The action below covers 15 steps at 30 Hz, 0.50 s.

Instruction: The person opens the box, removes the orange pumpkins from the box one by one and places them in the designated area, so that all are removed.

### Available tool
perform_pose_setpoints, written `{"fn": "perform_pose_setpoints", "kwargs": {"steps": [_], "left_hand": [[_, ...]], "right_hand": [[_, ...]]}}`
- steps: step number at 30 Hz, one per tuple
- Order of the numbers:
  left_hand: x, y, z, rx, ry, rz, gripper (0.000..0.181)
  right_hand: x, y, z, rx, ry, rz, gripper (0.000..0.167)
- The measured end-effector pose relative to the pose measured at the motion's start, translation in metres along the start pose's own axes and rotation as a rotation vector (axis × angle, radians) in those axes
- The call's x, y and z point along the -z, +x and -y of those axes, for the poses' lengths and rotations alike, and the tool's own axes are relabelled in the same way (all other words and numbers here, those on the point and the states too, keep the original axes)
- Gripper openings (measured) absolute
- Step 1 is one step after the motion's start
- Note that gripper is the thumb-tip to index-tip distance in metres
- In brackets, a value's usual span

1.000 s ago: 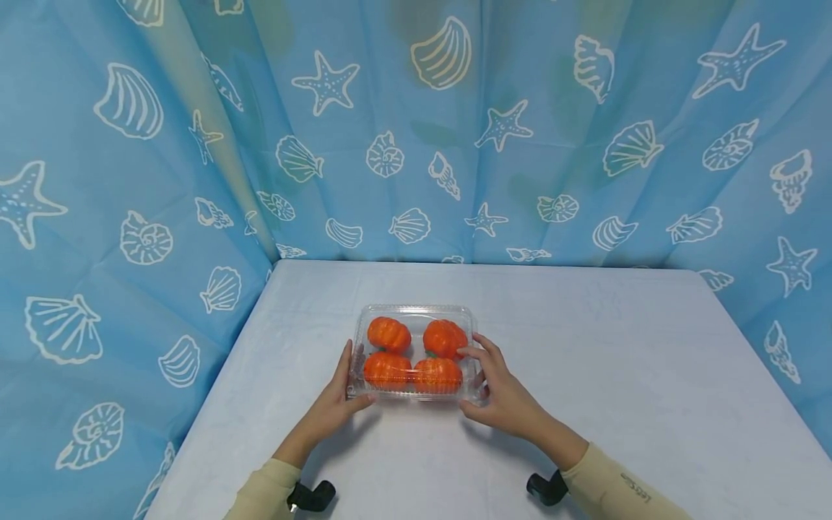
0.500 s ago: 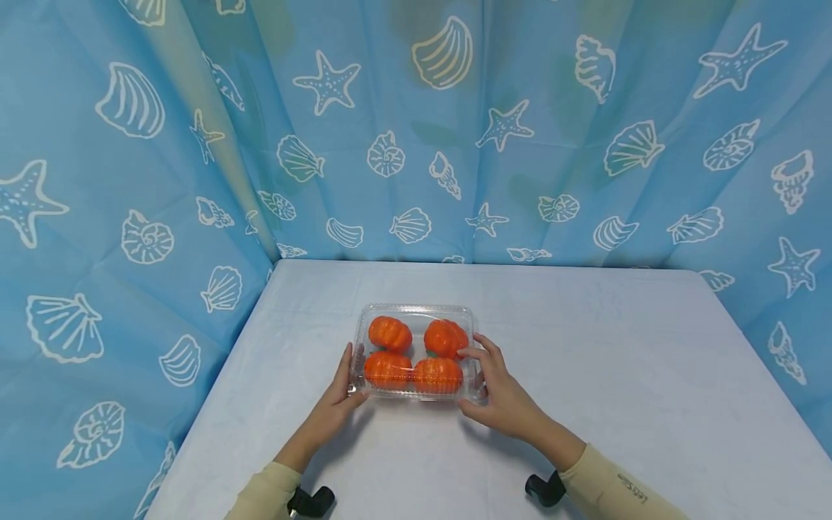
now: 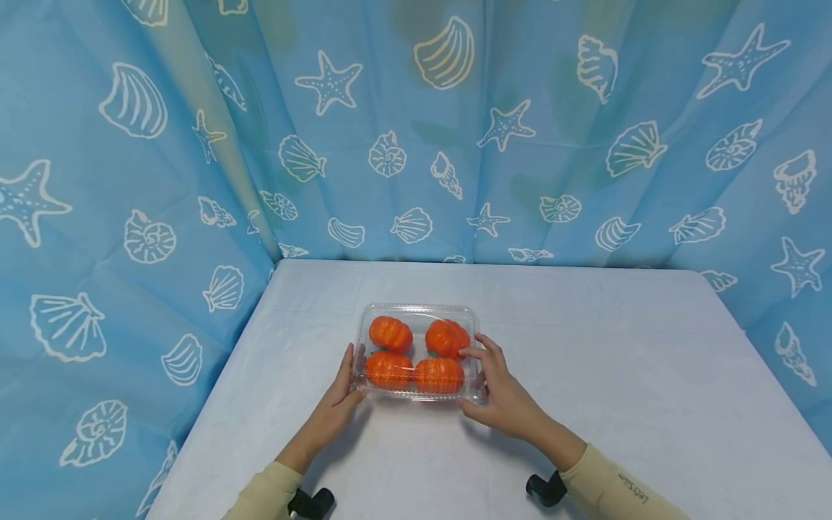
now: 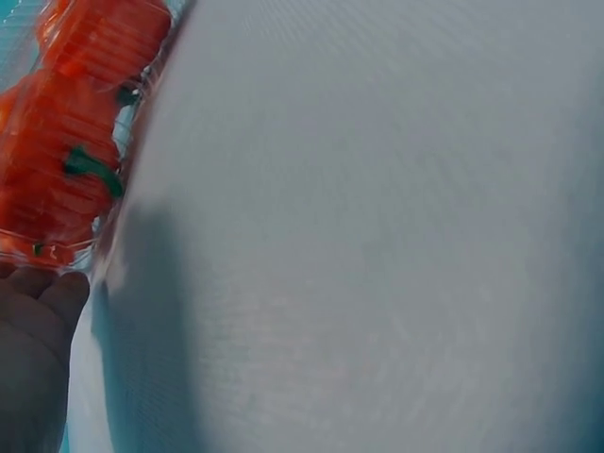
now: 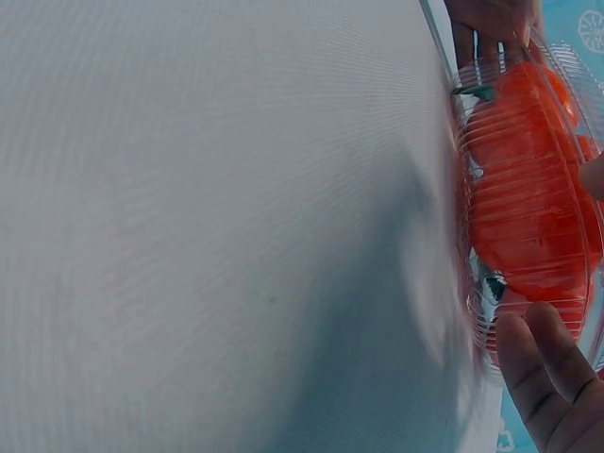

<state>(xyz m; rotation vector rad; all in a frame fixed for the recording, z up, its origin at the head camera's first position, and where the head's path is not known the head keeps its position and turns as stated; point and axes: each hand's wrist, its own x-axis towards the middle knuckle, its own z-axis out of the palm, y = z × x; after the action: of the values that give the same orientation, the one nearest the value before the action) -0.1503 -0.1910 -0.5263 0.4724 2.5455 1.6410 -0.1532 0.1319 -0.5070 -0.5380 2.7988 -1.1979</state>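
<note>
A clear plastic clamshell box [image 3: 419,309] lies on the table with its lid down, holding several small orange pumpkins [image 3: 439,375] with green stems. My left hand [image 3: 333,406] rests along the box's left side, fingers straight and thumb by the front left corner. In the left wrist view its fingertips [image 4: 66,293] touch the end of the box. At the right side my right hand [image 3: 502,396] holds the box, fingers bent over the edge and thumb at the front corner. The right wrist view shows two fingertips [image 5: 517,332] against the ribbed end. Some fingers are hidden.
A white cloth covers the table [image 3: 617,361]. Behind it and to the left hangs a blue curtain [image 3: 390,87] with shells and starfish. Black wrist mounts [image 3: 546,489] sit below both sleeves.
My left thumb has drawn back from the box's front edge to its left corner. The box and my right hand stay nearly still; the whole view has shifted slightly.
</note>
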Motion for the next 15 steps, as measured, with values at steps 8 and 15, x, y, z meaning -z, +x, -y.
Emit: {"fn": "perform_pose_setpoints", "kwargs": {"steps": [8, 15], "left_hand": [[-0.0011, -0.0009, -0.0034, 0.002, 0.004, -0.011, 0.073], [-0.0022, -0.0022, -0.0042, 0.003, 0.003, -0.024, 0.072]], "right_hand": [[-0.0003, -0.0003, -0.0001, 0.006, 0.004, -0.017, 0.084], [-0.0002, -0.0001, -0.0004, 0.016, 0.009, -0.02, 0.084]]}}
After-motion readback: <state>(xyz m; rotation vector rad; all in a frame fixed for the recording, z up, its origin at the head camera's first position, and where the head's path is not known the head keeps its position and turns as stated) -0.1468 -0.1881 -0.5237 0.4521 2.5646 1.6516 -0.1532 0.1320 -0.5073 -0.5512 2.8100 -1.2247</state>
